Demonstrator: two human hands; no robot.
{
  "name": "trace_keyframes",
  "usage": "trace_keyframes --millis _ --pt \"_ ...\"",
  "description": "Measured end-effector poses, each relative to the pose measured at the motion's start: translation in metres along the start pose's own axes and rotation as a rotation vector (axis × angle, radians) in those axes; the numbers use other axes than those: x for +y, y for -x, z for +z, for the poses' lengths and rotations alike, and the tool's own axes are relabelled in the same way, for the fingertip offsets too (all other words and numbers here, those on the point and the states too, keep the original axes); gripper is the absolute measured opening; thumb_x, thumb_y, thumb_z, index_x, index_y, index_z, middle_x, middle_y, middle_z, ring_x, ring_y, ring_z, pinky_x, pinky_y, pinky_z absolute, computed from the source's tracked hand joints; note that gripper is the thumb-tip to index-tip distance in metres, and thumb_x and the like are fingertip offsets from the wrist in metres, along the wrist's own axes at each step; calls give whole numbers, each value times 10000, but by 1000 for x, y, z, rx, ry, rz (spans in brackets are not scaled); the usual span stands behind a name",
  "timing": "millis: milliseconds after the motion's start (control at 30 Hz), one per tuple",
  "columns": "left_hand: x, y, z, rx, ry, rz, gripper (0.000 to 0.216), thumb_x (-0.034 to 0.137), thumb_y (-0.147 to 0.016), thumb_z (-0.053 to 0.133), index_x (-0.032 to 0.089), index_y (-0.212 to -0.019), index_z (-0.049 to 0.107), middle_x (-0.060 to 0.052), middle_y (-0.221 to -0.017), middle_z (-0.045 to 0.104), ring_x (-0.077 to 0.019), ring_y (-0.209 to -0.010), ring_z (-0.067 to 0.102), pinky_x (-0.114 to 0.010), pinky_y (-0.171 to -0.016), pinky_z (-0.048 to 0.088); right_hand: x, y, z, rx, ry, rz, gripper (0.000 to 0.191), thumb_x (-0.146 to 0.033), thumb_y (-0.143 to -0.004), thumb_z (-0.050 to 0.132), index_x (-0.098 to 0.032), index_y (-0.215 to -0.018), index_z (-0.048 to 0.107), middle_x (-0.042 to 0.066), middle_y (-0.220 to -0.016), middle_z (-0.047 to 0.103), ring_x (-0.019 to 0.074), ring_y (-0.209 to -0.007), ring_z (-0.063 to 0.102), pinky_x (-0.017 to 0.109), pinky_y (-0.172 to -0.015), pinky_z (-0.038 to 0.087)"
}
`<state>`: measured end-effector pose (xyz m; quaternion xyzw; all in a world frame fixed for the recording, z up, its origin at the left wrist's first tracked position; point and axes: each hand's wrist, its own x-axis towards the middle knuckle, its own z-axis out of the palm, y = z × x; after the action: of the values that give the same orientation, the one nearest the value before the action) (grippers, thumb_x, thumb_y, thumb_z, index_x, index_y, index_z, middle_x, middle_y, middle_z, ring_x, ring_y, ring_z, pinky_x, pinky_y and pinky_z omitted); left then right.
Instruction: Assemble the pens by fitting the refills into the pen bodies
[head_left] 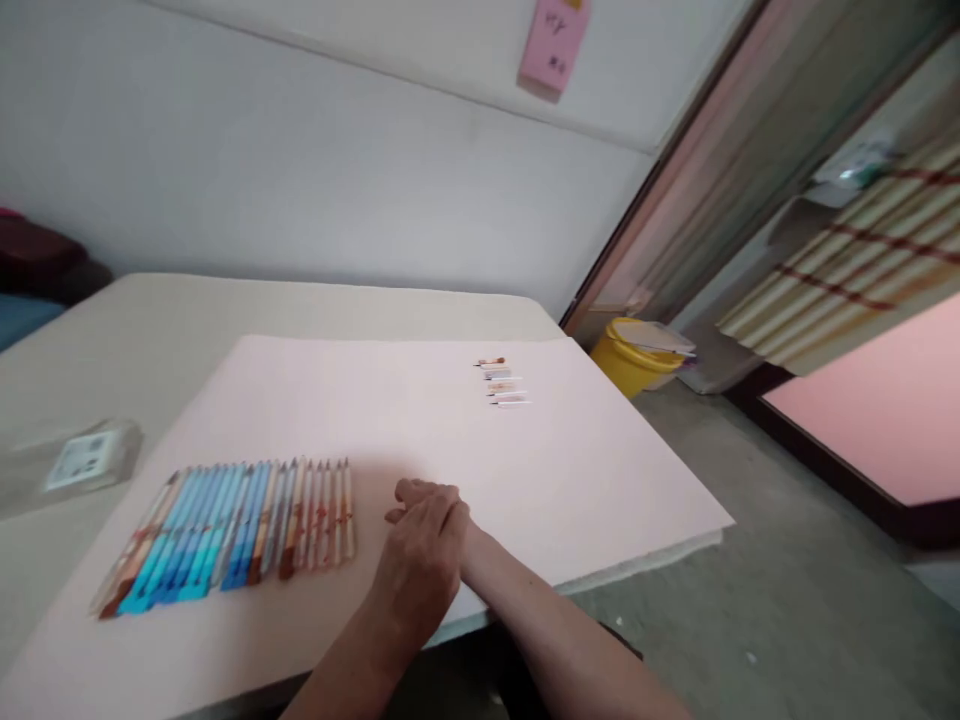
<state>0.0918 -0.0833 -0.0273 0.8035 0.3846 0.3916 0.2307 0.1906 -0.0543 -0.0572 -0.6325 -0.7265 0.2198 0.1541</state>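
Both hands rest clasped on the pink sheet (562, 470), left hand (416, 568) over right hand (439, 497), seemingly empty. Nearby pens (225, 535) lie in one row; smaller pieces (504, 385) sit well apart.

The left hand (416, 565) and the right hand (452, 517) are bare, and each forearm is uncovered all the way to the lower edge of the view. The wrists are just as plain. Under the right forearm shows a dark patch, perhaps clothing, too blurred to tell.
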Motion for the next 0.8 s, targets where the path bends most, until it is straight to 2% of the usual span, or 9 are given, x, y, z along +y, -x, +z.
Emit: trace_keyframes --millis 67,133,300,367,433,500,800 --pt "-1 -1 -6 -25 -149 174 339 71 -814 390 168 -1071 588 -136 -1087 611 -242 -1023 579 -379 -885 467 10 -14 -11 -25 70 41 236 -409 -832 453 -285 -910 638 56 -798 660 221 -693 629 340 -562 481" --pt "-2 0 -6 -35 -294 253 350 33 -809 380 163 -1070 574 -133 -1075 617 -232 -977 598 -366 -847 489 27 -23 -25 12 172 98 205 -348 -846 449 -244 -923 609 57 -888 646 199 -776 618 315 -647 467" --pt "-8 2 1 -142 -486 268 291 9 -806 388 172 -968 567 -112 -1041 628 -213 -873 615 -345 -764 512 89 -33 -54 286 359 298 245 -259 -861 431 -186 -1061 552 119 -1189 549 225 -1076 487 329 -865 378" --pt "-10 4 3 -190 -510 261 282 6 -808 388 169 -961 561 -104 -1030 630 -206 -844 614 -338 -742 513 111 -35 -58 352 377 359 359 -267 -856 440 -190 -1204 486 126 -1378 410 256 -1213 381 368 -918 344" --pt "-13 6 5 -227 -519 251 278 6 -809 390 169 -962 556 -99 -1021 629 -199 -819 612 -332 -725 512 129 -37 -58 358 370 418 482 -297 -858 442 -203 -1327 387 106 -1482 276 281 -1309 263 408 -960 308" --pt "-15 8 8 -245 -522 246 279 7 -808 395 169 -970 554 -97 -1013 629 -195 -809 613 -326 -713 513 140 -38 -57 334 352 444 544 -330 -872 418 -206 -1391 313 86 -1515 221 287 -1354 182 431 -995 268" --pt "-26 13 25 -280 -523 241 291 -13 -790 403 185 -937 557 -70 -949 631 -167 -769 626 -276 -679 513 152 -48 -63 266 279 459 558 -304 -900 327 -223 -1445 233 62 -1530 202 259 -1382 135 451 -1021 212"
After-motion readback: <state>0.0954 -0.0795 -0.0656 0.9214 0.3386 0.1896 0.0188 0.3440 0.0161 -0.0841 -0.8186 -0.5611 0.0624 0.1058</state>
